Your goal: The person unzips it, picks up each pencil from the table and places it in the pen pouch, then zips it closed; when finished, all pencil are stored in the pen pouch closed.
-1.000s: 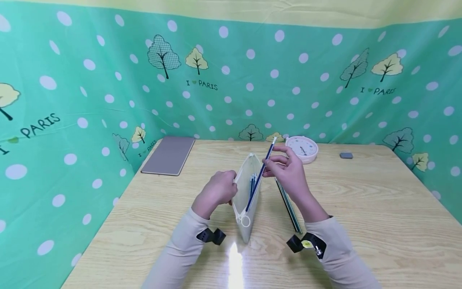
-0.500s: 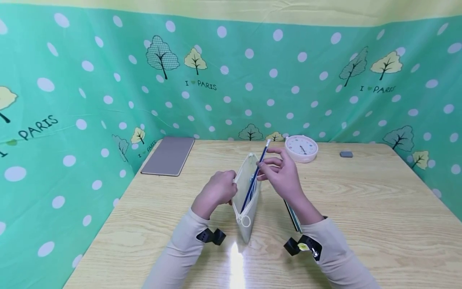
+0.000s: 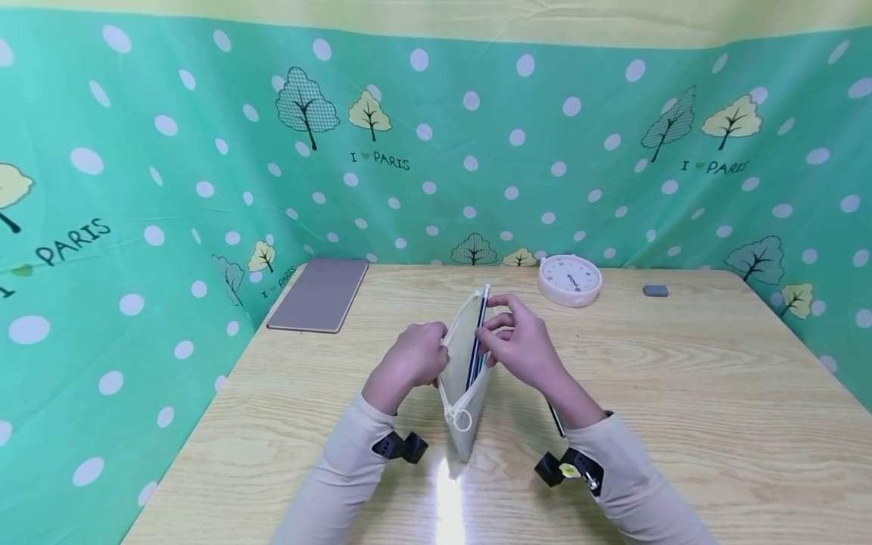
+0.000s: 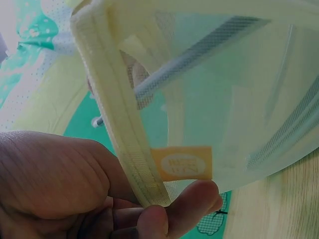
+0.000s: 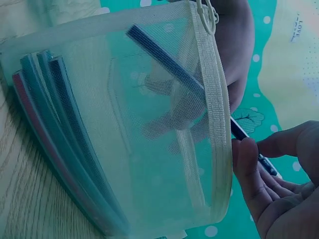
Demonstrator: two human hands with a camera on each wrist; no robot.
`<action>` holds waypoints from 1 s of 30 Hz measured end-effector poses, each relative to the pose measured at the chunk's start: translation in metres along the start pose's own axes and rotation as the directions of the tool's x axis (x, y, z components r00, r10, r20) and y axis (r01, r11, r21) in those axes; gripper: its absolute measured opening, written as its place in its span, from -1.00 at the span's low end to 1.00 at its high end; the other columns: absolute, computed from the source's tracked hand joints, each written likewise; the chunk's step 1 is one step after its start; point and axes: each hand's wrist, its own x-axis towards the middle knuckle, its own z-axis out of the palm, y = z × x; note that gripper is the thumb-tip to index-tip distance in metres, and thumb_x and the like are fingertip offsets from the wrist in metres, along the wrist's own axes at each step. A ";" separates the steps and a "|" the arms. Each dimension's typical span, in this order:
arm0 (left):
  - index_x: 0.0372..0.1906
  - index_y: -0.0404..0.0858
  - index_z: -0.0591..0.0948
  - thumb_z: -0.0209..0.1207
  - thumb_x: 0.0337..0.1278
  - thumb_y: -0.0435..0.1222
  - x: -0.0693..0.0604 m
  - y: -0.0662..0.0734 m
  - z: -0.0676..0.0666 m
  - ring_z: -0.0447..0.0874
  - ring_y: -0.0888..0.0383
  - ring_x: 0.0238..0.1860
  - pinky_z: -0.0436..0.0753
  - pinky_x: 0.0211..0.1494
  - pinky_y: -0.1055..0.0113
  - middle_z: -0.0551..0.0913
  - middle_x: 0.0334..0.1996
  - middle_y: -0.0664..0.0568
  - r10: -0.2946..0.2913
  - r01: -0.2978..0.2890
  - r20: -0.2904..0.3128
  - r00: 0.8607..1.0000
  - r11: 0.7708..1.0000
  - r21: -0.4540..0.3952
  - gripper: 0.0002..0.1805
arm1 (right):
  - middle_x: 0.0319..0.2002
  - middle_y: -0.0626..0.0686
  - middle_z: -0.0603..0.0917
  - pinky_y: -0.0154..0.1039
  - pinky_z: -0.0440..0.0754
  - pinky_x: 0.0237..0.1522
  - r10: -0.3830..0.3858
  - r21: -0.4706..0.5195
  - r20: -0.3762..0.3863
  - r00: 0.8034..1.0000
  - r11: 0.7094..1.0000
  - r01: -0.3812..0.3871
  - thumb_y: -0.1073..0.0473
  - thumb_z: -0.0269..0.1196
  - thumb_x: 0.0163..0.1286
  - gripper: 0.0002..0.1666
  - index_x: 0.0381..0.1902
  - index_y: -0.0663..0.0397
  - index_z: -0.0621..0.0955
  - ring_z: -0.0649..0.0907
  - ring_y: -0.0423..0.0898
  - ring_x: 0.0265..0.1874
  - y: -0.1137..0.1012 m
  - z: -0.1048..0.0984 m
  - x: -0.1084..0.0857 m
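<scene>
A pale, see-through mesh zip pouch [image 3: 458,363] stands on the table with its zipped mouth open towards me. My left hand [image 3: 413,356] grips the pouch's left rim; in the left wrist view its fingers pinch the zipper edge near an orange label [image 4: 182,163]. Between thumb and fingertips, my right hand [image 3: 523,342] pinches a dark blue pencil [image 5: 240,130] near its white-tipped end. Most of that pencil slants down inside the pouch. Several other pencils [image 5: 70,134] lie along the pouch's bottom, visible through the mesh.
Under my right forearm, a dark pencil [image 3: 556,418] on the table is partly hidden. A grey notebook [image 3: 320,295] lies at the back left. The pink round clock [image 3: 571,280] and a blue-grey eraser [image 3: 655,291] sit at the back right, before a green curtain [image 3: 436,189].
My right hand has moved left and down, taking the pencil from above the rim deeper into the pouch, more upright. My left hand keeps its grip on the pouch.
</scene>
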 end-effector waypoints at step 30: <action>0.01 -0.45 0.61 0.02 0.39 -0.50 -0.003 0.003 0.001 0.67 0.14 -0.61 0.65 -0.54 0.35 0.69 -0.37 -0.13 -0.020 0.021 0.011 1.000 0.999 -0.025 -0.77 | -0.18 0.39 0.70 -0.24 0.76 -0.42 0.076 -0.117 -0.013 0.997 0.990 -0.077 0.28 0.16 0.52 -0.69 0.07 0.45 0.54 0.73 -0.08 -0.46 -0.003 -0.046 0.003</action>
